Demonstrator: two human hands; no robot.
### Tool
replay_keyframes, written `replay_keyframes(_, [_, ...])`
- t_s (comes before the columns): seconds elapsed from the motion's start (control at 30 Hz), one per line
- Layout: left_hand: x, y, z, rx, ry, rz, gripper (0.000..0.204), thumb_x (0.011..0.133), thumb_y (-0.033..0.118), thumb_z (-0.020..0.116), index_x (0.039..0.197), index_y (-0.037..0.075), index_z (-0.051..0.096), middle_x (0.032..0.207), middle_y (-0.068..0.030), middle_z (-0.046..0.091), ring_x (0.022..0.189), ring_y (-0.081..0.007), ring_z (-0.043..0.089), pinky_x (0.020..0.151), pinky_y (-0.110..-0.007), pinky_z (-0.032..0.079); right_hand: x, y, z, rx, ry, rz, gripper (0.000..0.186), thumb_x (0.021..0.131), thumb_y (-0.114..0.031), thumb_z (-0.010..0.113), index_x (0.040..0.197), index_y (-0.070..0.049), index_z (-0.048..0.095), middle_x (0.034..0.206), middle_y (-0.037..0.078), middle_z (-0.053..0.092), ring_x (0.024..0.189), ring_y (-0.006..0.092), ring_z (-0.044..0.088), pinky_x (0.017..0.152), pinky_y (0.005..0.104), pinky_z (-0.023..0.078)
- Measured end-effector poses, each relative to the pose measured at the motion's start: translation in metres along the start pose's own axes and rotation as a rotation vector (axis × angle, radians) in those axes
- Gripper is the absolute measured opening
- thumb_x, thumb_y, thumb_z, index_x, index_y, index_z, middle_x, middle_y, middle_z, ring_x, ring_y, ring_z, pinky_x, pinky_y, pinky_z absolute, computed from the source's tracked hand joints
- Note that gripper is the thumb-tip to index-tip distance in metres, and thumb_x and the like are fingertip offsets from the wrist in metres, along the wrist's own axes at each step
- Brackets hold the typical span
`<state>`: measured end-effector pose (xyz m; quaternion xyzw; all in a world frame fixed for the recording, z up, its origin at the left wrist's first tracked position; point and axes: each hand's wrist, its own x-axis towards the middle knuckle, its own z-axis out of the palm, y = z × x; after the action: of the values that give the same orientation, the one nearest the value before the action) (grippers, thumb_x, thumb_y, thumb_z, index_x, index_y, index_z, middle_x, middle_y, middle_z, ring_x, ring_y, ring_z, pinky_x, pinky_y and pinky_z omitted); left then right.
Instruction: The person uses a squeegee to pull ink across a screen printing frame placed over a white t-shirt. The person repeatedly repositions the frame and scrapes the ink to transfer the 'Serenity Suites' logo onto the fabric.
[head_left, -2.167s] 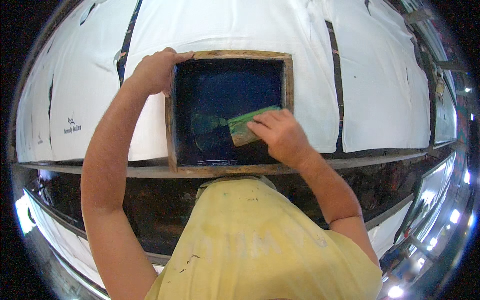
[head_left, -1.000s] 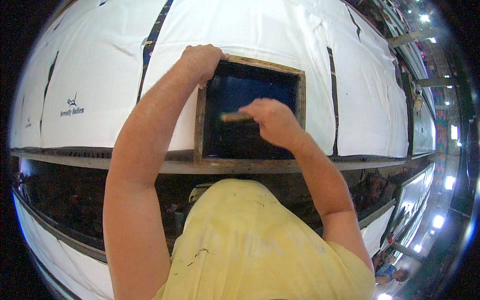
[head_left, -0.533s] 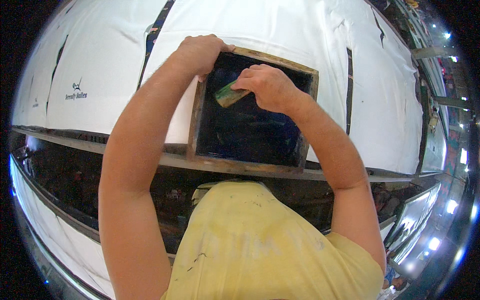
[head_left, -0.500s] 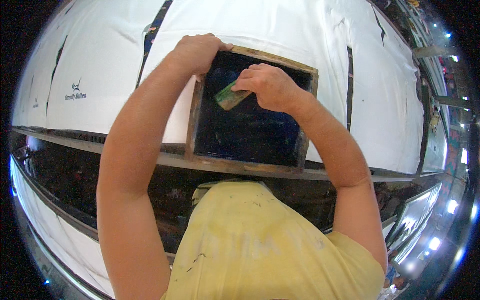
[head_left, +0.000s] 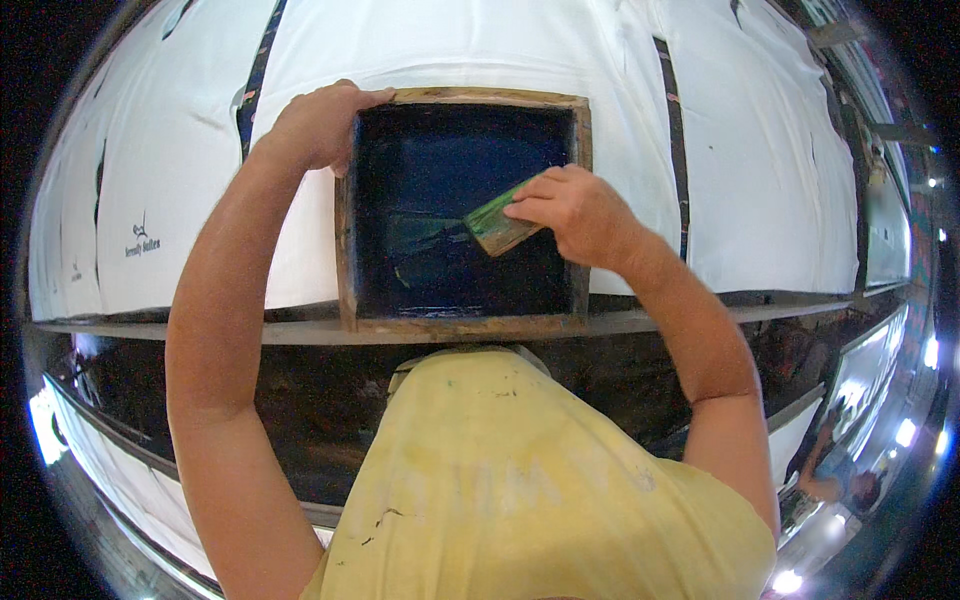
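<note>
A wooden-rimmed screen printing frame (head_left: 480, 96) lies on white fabric, with dark, wet-looking mesh (head_left: 440, 165) inside it. My left hand (head_left: 315, 128) grips its far left corner, thumb along the far rim and fingers down the left side. In my right hand (head_left: 590, 215) is a squeegee (head_left: 500, 222) with green-stained wood, held at a slant over the right half of the mesh. Whether its lower edge touches the mesh is hard to tell. Dark ink streaks show on the mesh left of the squeegee.
White fabric panels (head_left: 190, 170) cover the long table, with dark strips (head_left: 672, 130) between them. A printed dark motif (head_left: 142, 240) marks the left panel. The table's near rail (head_left: 300, 328) runs just before my body. Another person (head_left: 845, 485) shows at the lower right.
The squeegee has moved right and nearer across the mesh, with my right hand holding it. My left hand keeps the same corner. The whole view has turned, so the frame appears straighter and farther left.
</note>
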<state>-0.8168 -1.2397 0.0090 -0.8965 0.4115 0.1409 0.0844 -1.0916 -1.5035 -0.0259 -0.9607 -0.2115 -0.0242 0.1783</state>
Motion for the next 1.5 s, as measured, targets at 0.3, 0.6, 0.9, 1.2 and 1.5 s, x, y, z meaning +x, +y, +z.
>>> replay_keyframes(0.3, [0.004,-0.007,-0.003,-0.019,-0.038,0.04,0.123,0.057,-0.004,0.106,0.166,0.034,0.062,0.145,-0.0101,0.077,0.128,-0.0329,0.077,0.108,-0.046,0.065,-0.026,-0.106,0.026,-0.029,0.111,0.351,0.049,0.08,0.005,0.075,0.127,-0.006,0.081,0.122,0.013,0.079,0.115,0.0344,0.071,0.098,0.0486,0.054])
replay_keyframes(0.6, [0.014,-0.019,0.003,-0.079,-0.069,0.138,0.122,0.06,-0.002,0.106,0.168,0.03,0.06,0.148,-0.009,0.077,0.133,-0.0333,0.075,0.112,-0.046,0.063,-0.041,-0.161,0.047,-0.008,0.21,0.457,0.045,0.083,0.002,0.08,0.127,-0.005,0.081,0.125,0.015,0.078,0.121,0.0366,0.071,0.105,0.0495,0.056])
replay_keyframes(0.9, [0.013,-0.024,0.004,-0.116,-0.078,0.173,0.121,0.062,-0.002,0.105,0.169,0.029,0.058,0.147,-0.0125,0.077,0.135,-0.0356,0.074,0.112,-0.047,0.062,-0.048,-0.179,0.049,-0.076,0.155,0.468,0.057,0.078,-0.021,0.096,0.131,-0.008,0.078,0.134,0.011,0.076,0.127,0.0354,0.068,0.109,0.0508,0.054])
replay_keyframes(1.2, [-0.018,-0.023,0.024,-0.144,0.196,0.085,0.102,0.067,-0.001,0.1,0.161,0.025,0.067,0.148,-0.0155,0.073,0.135,-0.038,0.072,0.112,-0.049,0.062,-0.083,-0.164,0.058,0.011,0.295,0.267,0.046,0.086,-0.022,0.093,0.129,-0.011,0.08,0.138,0.011,0.077,0.131,0.0362,0.07,0.108,0.0524,0.058])
replay_keyframes(1.5, [-0.107,0.007,0.141,-0.852,0.635,-0.235,0.036,0.1,0.0,0.077,0.136,0.003,0.08,0.125,-0.0164,0.082,0.096,-0.0224,0.081,0.088,-0.037,0.065,-0.166,-0.118,0.029,0.137,0.541,0.284,0.034,0.092,-0.008,0.086,0.125,-0.009,0.08,0.138,0.012,0.077,0.132,0.0368,0.072,0.11,0.052,0.059])
